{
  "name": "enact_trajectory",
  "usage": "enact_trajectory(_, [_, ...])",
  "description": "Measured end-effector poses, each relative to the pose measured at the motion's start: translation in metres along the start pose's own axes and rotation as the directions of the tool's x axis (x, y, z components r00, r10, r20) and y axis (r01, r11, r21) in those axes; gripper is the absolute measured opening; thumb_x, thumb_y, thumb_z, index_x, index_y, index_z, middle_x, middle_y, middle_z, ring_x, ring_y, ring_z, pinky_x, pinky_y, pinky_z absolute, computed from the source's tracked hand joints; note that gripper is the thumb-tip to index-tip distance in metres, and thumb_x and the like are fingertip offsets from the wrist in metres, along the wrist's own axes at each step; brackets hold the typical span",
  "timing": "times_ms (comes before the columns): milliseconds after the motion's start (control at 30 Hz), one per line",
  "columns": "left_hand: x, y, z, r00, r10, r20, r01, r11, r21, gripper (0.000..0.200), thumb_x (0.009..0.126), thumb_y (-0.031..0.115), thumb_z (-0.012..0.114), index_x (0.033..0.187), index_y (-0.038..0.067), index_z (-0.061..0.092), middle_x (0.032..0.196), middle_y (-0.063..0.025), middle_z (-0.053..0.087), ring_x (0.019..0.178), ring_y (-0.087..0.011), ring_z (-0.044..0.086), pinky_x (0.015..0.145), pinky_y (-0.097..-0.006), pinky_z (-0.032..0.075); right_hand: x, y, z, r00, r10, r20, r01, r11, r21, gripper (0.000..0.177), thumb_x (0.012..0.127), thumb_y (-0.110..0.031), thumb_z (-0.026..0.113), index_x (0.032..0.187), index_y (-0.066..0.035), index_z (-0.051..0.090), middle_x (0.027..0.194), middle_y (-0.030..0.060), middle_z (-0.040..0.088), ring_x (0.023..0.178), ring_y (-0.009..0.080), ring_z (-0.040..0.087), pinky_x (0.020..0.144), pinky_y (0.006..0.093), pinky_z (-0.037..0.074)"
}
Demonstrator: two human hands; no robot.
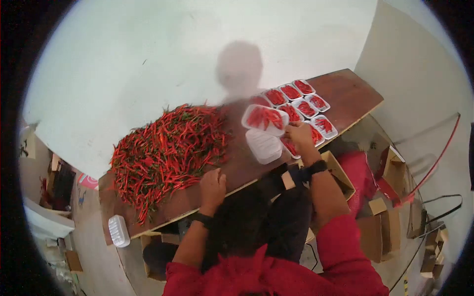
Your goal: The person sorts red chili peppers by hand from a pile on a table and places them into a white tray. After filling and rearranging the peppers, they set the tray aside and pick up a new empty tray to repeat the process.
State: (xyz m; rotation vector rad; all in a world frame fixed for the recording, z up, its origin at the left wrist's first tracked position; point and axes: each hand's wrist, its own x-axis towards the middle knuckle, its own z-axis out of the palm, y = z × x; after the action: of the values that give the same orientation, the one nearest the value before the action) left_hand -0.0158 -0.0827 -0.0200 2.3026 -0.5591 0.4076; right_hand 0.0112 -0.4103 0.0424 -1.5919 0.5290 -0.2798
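Observation:
My right hand [299, 139] grips the near right edge of a clear plastic tray [250, 112] with red chillies [270, 118] in it, tilted and slightly blurred. Beneath the raised tray, a white ribbed tray [264, 147] with no chillies in it lies on the table. By the front edge of the table, my left hand [213, 190] is curled with its back to me; whatever its fingers may hold is hidden. Just beyond and left of it spreads a large heap of red chillies with green stems [170, 153].
Several filled trays [290, 92] stand in rows on the brown table [345, 89], right of the heap. A stack of white trays [119, 231] sits at its left corner. Under the front edge is a cardboard box [340, 177], near a red sack [354, 172]. A wall [148, 59] runs behind.

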Motion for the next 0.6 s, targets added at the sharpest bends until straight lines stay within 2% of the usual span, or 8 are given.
enact_trajectory(33, [0.001, 0.003, 0.009, 0.998, 0.064, 0.013, -0.065, 0.998, 0.011, 0.03, 0.084, 0.023, 0.053, 0.103, 0.001, 0.058, 0.096, -0.0194, 0.059, 0.093, -0.0364, 0.054, 0.082, -0.0458, 0.041, 0.007, 0.004, -0.021, 0.999, 0.001, -0.039, 0.004, 0.993, 0.122, 0.023, 0.074, -0.009, 0.061, 0.094, 0.002, 0.059, 0.073, 0.0073, 0.061, 0.06, 0.0151, 0.06, 0.051, 0.0259, 0.05])
enact_trajectory(67, [0.003, 0.005, 0.016, 0.991, 0.129, 0.025, -0.129, 0.991, 0.021, 0.029, 0.083, 0.022, 0.054, 0.103, 0.001, 0.058, 0.097, -0.0188, 0.059, 0.094, -0.0357, 0.054, 0.082, -0.046, 0.041, 0.019, 0.014, -0.044, 0.998, -0.003, -0.055, 0.01, 0.992, 0.125, 0.023, 0.074, -0.009, 0.061, 0.094, 0.002, 0.059, 0.073, 0.0073, 0.061, 0.06, 0.0151, 0.06, 0.051, 0.0259, 0.05])
enact_trajectory(133, [0.006, 0.01, 0.03, 0.989, 0.128, 0.07, -0.131, 0.99, 0.043, 0.03, 0.083, 0.023, 0.055, 0.105, 0.002, 0.057, 0.099, -0.0176, 0.059, 0.097, -0.0347, 0.053, 0.084, -0.0461, 0.04, 0.05, 0.041, -0.09, 0.971, -0.153, -0.182, 0.123, 0.979, -0.164, 0.02, 0.075, -0.01, 0.061, 0.092, -0.001, 0.059, 0.074, 0.0069, 0.061, 0.061, 0.0157, 0.06, 0.051, 0.0264, 0.049])
enact_trajectory(167, [0.006, 0.011, 0.037, 0.988, 0.109, 0.113, -0.118, 0.99, 0.074, 0.031, 0.082, 0.023, 0.055, 0.106, 0.003, 0.056, 0.102, -0.0163, 0.058, 0.1, -0.0338, 0.052, 0.087, -0.0462, 0.038, 0.048, 0.038, -0.105, 0.968, -0.156, -0.197, 0.125, 0.979, -0.163, 0.02, 0.075, -0.01, 0.061, 0.092, -0.001, 0.059, 0.074, 0.0069, 0.061, 0.061, 0.0157, 0.06, 0.051, 0.0264, 0.049])
enact_trajectory(233, [0.007, 0.003, 0.053, 0.984, 0.111, 0.14, -0.123, 0.989, 0.08, 0.033, 0.082, 0.023, 0.055, 0.108, 0.003, 0.055, 0.105, -0.0154, 0.057, 0.104, -0.0328, 0.05, 0.09, -0.047, 0.036, 0.033, 0.03, -0.13, 0.932, 0.019, -0.362, 0.027, 0.992, 0.124, 0.017, 0.075, -0.008, 0.059, 0.091, -0.001, 0.059, 0.073, 0.0068, 0.06, 0.06, 0.0164, 0.06, 0.049, 0.0266, 0.047])
enact_trajectory(333, [0.006, 0.003, 0.062, 0.979, 0.099, 0.179, -0.123, 0.983, 0.133, 0.036, 0.081, 0.024, 0.056, 0.111, 0.004, 0.054, 0.111, -0.0133, 0.054, 0.11, -0.0311, 0.046, 0.094, -0.048, 0.031, 0.032, 0.04, -0.173, 0.894, 0.092, -0.438, 0.008, 0.975, 0.22, 0.014, 0.076, -0.006, 0.057, 0.089, -0.001, 0.058, 0.072, 0.0074, 0.059, 0.058, 0.0173, 0.059, 0.048, 0.0283, 0.046])
enact_trajectory(500, [0.004, 0.022, 0.055, 0.971, 0.144, 0.189, -0.198, 0.931, 0.308, 0.041, 0.079, 0.024, 0.058, 0.115, 0.006, 0.054, 0.118, -0.0107, 0.051, 0.116, -0.0286, 0.043, 0.098, -0.0477, 0.028, 0.052, 0.072, -0.224, 0.787, 0.146, -0.599, -0.051, 0.984, 0.173, 0.014, 0.076, -0.007, 0.057, 0.089, -0.001, 0.057, 0.073, 0.0083, 0.059, 0.057, 0.0184, 0.058, 0.048, 0.029, 0.047])
enact_trajectory(600, [0.007, 0.018, 0.059, 0.959, 0.055, 0.278, -0.158, 0.917, 0.365, 0.053, 0.074, 0.03, 0.063, 0.121, 0.009, 0.051, 0.125, -0.0093, 0.047, 0.119, -0.0288, 0.04, 0.1, -0.0497, 0.024, 0.067, 0.089, -0.237, 0.719, 0.171, -0.674, -0.04, 0.978, 0.205, 0.018, 0.078, -0.013, 0.061, 0.089, 0.0, 0.057, 0.073, 0.0095, 0.061, 0.055, 0.0188, 0.057, 0.048, 0.031, 0.049])
